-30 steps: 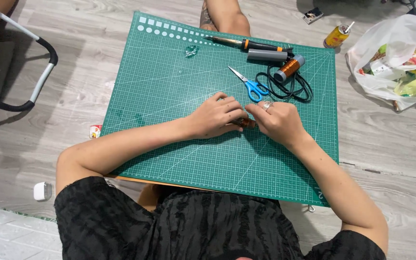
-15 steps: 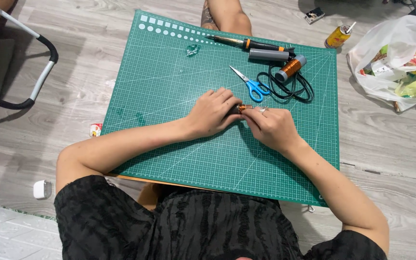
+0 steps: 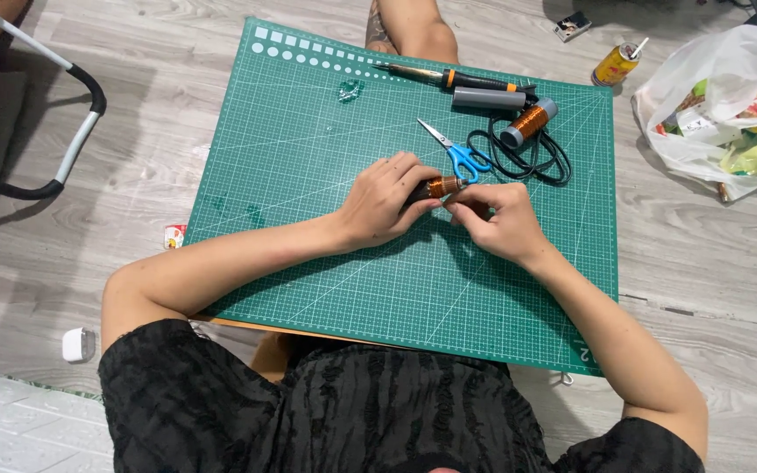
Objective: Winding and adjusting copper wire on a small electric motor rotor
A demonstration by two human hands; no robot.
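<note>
Soft, even daylight fills the scene, bright without harsh glare. The arms throw faint, diffuse shadows onto the green cutting mat (image 3: pixel 326 175). Focus is sharp throughout; the white plastic bag (image 3: pixel 729 79) looks slightly overexposed, and straight edges bow mildly near the corners.

Landmark: green cutting mat (image 3: pixel 308 219).

- Yellow drink can (image 3: pixel 616 63) with straw, on floor just off mat's far right corner.
- White plastic bag (image 3: pixel 729 96), right of mat, holding colourful green, yellow and red packets.
- Small white-and-red label scrap (image 3: pixel 173 236), at mat's left edge.
- Small dark flat package (image 3: pixel 573 25), beyond mat's far edge; blurred.
</note>
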